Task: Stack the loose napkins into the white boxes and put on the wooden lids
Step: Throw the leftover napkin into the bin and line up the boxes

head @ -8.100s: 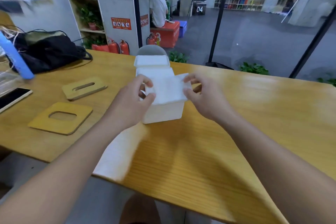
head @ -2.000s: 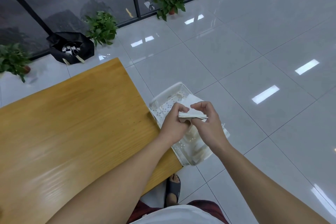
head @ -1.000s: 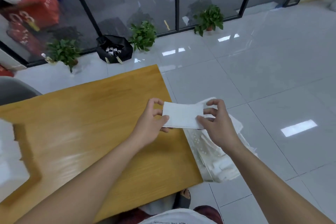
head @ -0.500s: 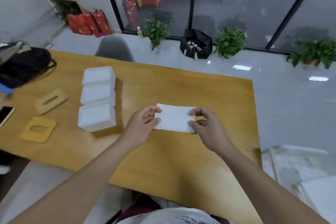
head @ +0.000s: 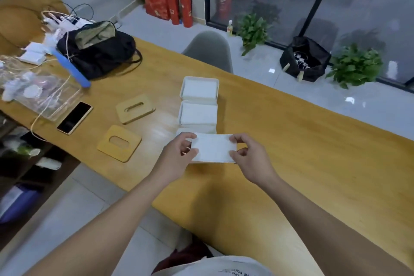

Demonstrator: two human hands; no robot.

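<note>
While both hands pinch one napkin stack, the scene reads as follows.
Left hand (head: 177,154): thumb and fingers curled round the left end of the napkin stack (head: 212,147).
Right hand (head: 251,157): thumb and fingers pinching the right end of the same stack.
Napkin stack: flat, white, held level between the two hands, over the nearest white box (head: 182,133), which it mostly hides.
Middle white box (head: 198,112): open, white inside, touching the nearest one on its far side.
Far white box (head: 199,89): open, white inside, last in the row, toward the far edge of the tabletop (head: 313,163).
Slotted wooden lid (head: 135,108): flat on the tabletop, left of the middle box, apart from it.
Square-holed wooden lid (head: 119,143): flat near the tabletop's near edge, left of the left hand.
Phone (head: 75,117): face up, left of the lids.
Black bag (head: 98,51): toward the far left of the tabletop.
</note>
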